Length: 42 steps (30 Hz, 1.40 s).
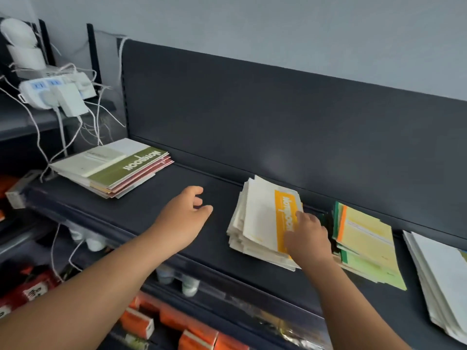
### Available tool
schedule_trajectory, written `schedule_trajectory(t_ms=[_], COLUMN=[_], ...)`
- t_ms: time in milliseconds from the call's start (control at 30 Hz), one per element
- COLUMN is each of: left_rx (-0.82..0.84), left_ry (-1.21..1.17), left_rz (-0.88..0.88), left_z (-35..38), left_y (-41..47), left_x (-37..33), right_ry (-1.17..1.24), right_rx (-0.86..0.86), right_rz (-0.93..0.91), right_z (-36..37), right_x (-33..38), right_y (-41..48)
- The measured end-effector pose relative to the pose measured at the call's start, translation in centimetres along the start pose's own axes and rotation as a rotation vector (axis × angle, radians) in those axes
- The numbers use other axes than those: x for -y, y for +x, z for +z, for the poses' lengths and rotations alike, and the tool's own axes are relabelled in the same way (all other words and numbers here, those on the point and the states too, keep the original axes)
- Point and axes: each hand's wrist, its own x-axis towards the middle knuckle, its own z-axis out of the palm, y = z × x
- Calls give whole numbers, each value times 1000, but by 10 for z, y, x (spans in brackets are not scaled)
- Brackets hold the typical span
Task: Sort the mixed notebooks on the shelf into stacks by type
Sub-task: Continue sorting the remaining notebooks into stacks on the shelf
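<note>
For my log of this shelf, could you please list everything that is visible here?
Dark metal shelf: one, navy, across the middle.
Notebook stack with olive-green banded cover: one, far left.
Stack with orange banded white cover: one, centre.
Green and yellow notebook stack: one, right of centre.
White paper stack: one, right edge.
White power strip with plugs: one, upper left.
Orange boxes: several, lower shelf.
Left hand: open, above bare shelf.
Right hand: on the orange banded stack.

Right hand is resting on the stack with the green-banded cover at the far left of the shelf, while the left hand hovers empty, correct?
Not quite. In the head view the right hand rests on the orange-banded stack mid-shelf, not the green-banded one at far left. The left hand does hover empty.
</note>
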Motion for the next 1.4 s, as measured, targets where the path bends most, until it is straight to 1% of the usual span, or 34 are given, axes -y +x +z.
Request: schedule_trajectory(t_ms=[100, 200, 300, 400, 500, 600, 700, 900, 1000, 1200, 1300, 1400], left_rx=[31, 40, 19, -26, -69, -127, -198, -259, -296, -219, -166, -70], left_ry=[193, 402, 529, 605, 640, 642, 665, 744, 748, 765, 765, 765], left_rz=[85, 181, 267, 295, 283, 232, 181, 77, 30, 11, 30, 20], left_z=[-26, -55, -83, -109, -133, -156, -175, -206, -216, -227, -237, -247], left_y=[5, 8, 12, 17, 24, 34, 45, 69, 86, 136, 166, 195], left_x=[22, 38, 53, 71, 88, 102, 115, 139, 149, 163, 174, 188], right_ry=[-128, -176, -119, -57, -48, -22, 19, 132, 155, 166, 176, 170], right_rx=[-35, -111, -130, -133, -82, -21, 46, 201, 225, 240, 215, 211], right_rz=[32, 10, -92, -246, -368, -432, -469, -528, -559, -561, -510, -444], right_z=[1, 5, 16, 29, 43, 60, 79, 117, 131, 156, 164, 171], right_x=[21, 49, 89, 134, 173, 204, 230, 278, 293, 314, 325, 335], right_y=[-10, -20, -32, -41, -42, -32, -14, 15, 28, 47, 54, 57])
